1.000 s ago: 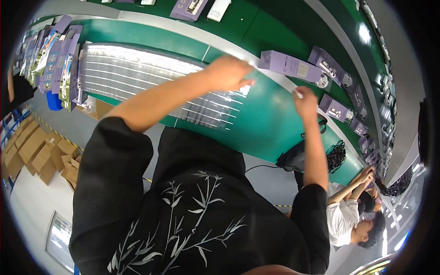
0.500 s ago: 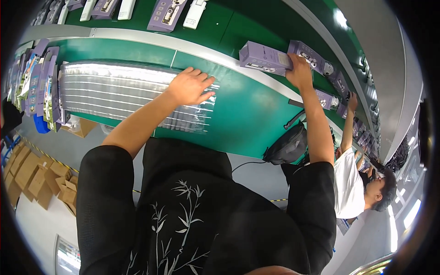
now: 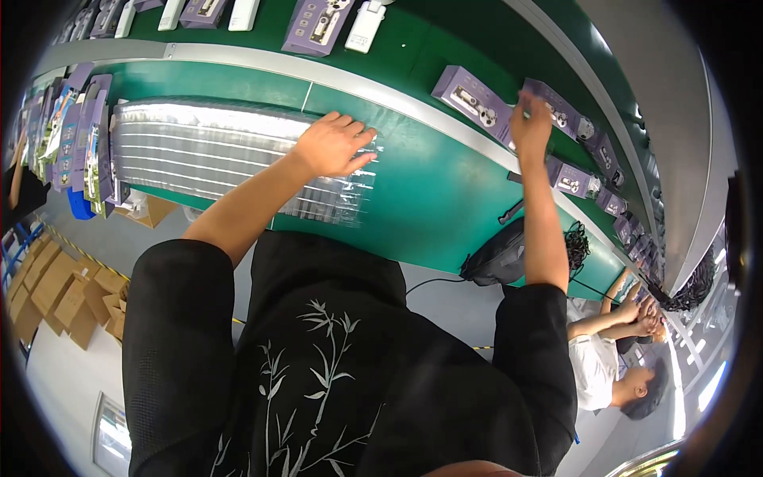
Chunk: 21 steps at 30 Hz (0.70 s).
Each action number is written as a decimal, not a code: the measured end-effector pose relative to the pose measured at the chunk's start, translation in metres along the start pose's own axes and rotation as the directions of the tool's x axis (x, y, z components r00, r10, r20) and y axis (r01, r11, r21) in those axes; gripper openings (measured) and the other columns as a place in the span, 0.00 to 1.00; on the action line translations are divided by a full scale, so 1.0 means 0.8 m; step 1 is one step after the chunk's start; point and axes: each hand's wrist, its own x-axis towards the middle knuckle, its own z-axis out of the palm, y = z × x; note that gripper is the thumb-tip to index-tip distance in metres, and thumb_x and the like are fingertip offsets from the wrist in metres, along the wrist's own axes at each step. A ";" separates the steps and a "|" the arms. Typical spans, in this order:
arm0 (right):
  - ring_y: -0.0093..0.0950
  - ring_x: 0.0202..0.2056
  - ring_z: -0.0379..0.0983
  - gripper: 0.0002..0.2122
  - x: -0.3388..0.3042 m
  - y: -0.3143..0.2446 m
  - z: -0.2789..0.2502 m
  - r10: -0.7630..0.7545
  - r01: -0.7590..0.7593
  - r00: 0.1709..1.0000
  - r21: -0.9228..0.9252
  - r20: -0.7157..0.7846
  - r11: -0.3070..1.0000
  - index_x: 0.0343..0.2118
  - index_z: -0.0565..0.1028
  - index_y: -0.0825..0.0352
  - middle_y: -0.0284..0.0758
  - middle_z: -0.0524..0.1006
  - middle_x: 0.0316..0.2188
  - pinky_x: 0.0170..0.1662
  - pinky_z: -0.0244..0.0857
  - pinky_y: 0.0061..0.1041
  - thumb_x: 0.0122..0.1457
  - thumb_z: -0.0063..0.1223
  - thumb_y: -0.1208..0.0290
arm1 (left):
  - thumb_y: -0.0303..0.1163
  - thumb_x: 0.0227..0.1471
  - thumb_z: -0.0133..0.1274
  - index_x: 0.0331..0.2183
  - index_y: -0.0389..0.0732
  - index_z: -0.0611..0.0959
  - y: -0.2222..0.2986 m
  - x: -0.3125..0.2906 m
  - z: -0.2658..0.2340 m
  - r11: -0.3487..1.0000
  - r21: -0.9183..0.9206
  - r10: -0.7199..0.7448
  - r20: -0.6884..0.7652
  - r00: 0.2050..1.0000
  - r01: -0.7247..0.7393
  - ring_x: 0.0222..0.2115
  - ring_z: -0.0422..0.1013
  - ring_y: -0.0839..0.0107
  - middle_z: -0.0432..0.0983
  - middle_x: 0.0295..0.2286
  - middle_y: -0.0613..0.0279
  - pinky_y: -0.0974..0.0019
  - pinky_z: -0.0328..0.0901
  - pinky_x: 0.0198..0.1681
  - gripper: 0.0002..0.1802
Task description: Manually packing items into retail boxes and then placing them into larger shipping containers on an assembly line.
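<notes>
My left hand (image 3: 335, 145) lies on the right end of a stack of clear ribbed plastic packing sleeves (image 3: 207, 151), its fingers spread. The stack rests on the green tabletop (image 3: 429, 199). Farther right, my right hand (image 3: 531, 127) is raised over the dark green strip behind the metal rail, its fingers apart and slightly blurred. Beside it on the left is a purple printed box (image 3: 474, 103), picture side up. Another purple box (image 3: 552, 110) lies just beyond the fingers. I see nothing held in either hand.
Purple boxes and white devices (image 3: 366, 26) line the strip behind the metal rail (image 3: 238, 57). Upright purple packages (image 3: 83, 135) stand at the table's left end. A black bag (image 3: 497, 253) hangs at the near edge. A co-worker in white (image 3: 592, 370) is at right; cardboard boxes (image 3: 67, 294) stand at left.
My right hand has let go of the purple box, which now lies with its picture face up. My left hand stays on the plastic sleeves. The co-worker's arms have come down and together.
</notes>
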 end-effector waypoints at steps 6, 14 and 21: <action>0.24 0.36 0.75 0.10 -0.171 -0.212 0.052 -0.156 -0.901 0.349 0.377 0.924 0.215 0.40 0.79 0.69 0.34 0.78 0.38 0.40 0.69 0.24 0.64 0.52 0.67 | 0.44 0.55 0.52 0.40 0.43 0.80 -0.003 0.004 0.001 1.000 -0.012 -0.026 0.020 0.999 0.026 0.34 0.71 0.65 0.76 0.32 0.63 0.62 0.63 0.40 0.16; 0.15 0.21 0.64 0.07 -0.206 -0.205 0.064 0.472 -0.678 0.709 0.691 0.523 0.252 0.29 0.78 0.69 0.26 0.74 0.20 0.26 0.56 0.17 0.60 0.53 0.73 | 0.43 0.58 0.48 0.49 0.39 0.77 -0.010 -0.004 0.002 0.999 -0.011 -0.053 -0.026 0.998 0.053 0.39 0.72 0.65 0.77 0.41 0.60 0.62 0.63 0.44 0.22; 0.15 0.26 0.66 0.14 0.114 -0.191 0.119 0.297 -0.401 0.914 0.512 0.275 0.760 0.23 0.77 0.68 0.26 0.72 0.21 0.30 0.61 0.18 0.62 0.53 0.65 | 0.55 0.40 0.64 0.58 0.26 0.60 -0.045 0.089 -0.010 0.721 -0.254 -0.665 -0.516 0.540 0.645 0.59 0.51 0.36 0.52 0.59 0.32 0.36 0.51 0.59 0.56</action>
